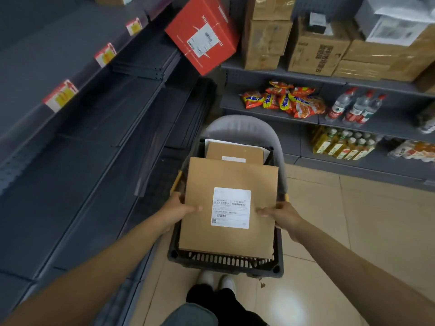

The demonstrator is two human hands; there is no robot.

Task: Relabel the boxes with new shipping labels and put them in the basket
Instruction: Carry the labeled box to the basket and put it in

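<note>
Both hands, left hand [179, 208] and right hand [280, 214], grip the labelled brown box [229, 241] by its sides over the basket [226, 263]; another box [234, 150] already lies at the basket's far end. The red box [202, 34] on the shelf probably waits.

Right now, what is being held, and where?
The brown box, over the basket: left hand grips its left edge, right hand its right edge.

Both arms outstretched; left hand [180, 209] and right hand [281, 214] gripping.
</note>
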